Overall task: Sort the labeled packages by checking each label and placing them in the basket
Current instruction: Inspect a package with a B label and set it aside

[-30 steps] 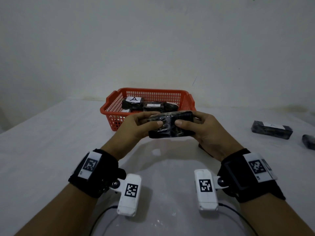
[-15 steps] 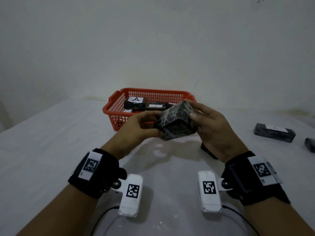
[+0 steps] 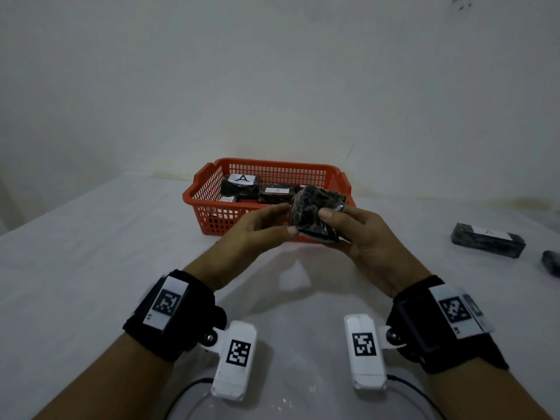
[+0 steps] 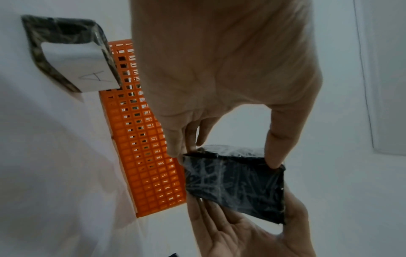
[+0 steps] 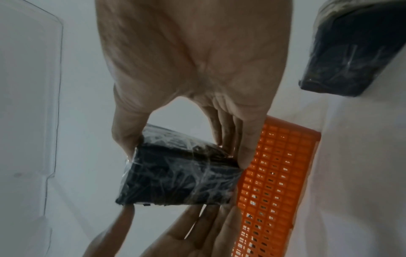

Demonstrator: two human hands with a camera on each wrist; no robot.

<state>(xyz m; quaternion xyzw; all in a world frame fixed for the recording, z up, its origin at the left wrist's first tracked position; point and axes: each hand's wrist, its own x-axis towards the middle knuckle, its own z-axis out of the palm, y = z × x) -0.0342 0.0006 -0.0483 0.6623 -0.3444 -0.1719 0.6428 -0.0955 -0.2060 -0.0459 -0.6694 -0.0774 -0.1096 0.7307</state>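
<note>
Basket: I see the orange basket [image 3: 209,192], frame centre, holding black packages [image 3: 241,186] labelled A.
Hands: my left hand [image 3: 257,228] and right hand [image 3: 360,234] pinch a wrapped package [image 3: 315,207] before it.
Surface: white table [image 3: 75,253]; labelled package [image 3: 488,239] far right.
Room: plain white wall [image 3: 272,71].

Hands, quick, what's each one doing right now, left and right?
Left hand: pinching the black wrapped package at its left end.
Right hand: gripping the same package, thumb on top, fingers underneath.
</note>
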